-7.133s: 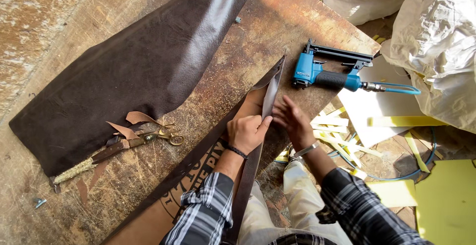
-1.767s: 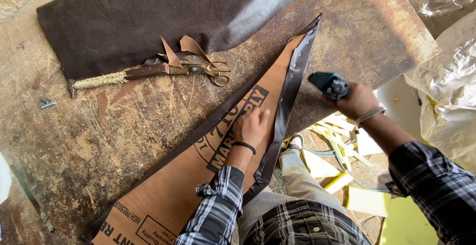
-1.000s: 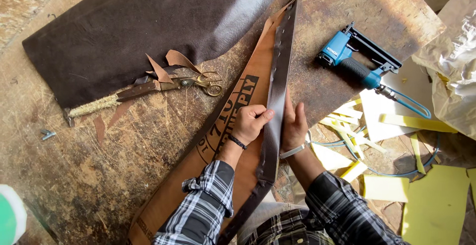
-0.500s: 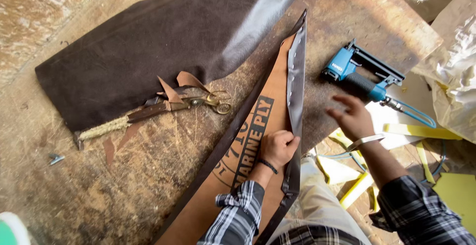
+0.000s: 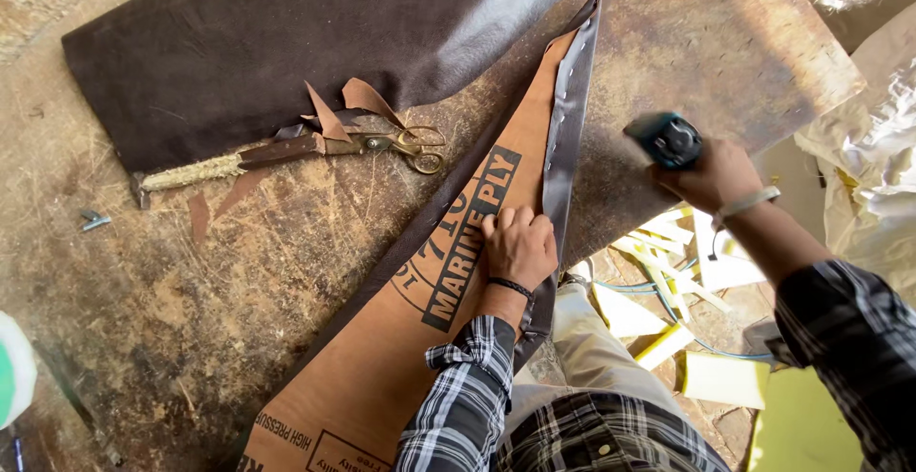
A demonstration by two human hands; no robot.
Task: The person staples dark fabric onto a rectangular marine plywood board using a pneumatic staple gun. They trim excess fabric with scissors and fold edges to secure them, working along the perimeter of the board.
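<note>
- While the left hand lies flat, fingers spread and holding nothing, it presses on the plywood wedge that rests on the table.
- Just right of that hand, a dark leather strip runs along the wedge's edge, folded over it, with a row of small staples showing further up toward the tip.
- The right hand is clenched around a blue stapler, held above the table, right of the strip and apart from it; the tool is blurred.
- Well left of the left hand and up, scissors lie on the table, with brown leather scraps touching them.
- Beyond the scissors, a large dark leather sheet covers the far part of the table.
- Below the right hand, yellow foam offcuts lie on the floor past the table's edge.
- Both sleeves are plaid.
</note>
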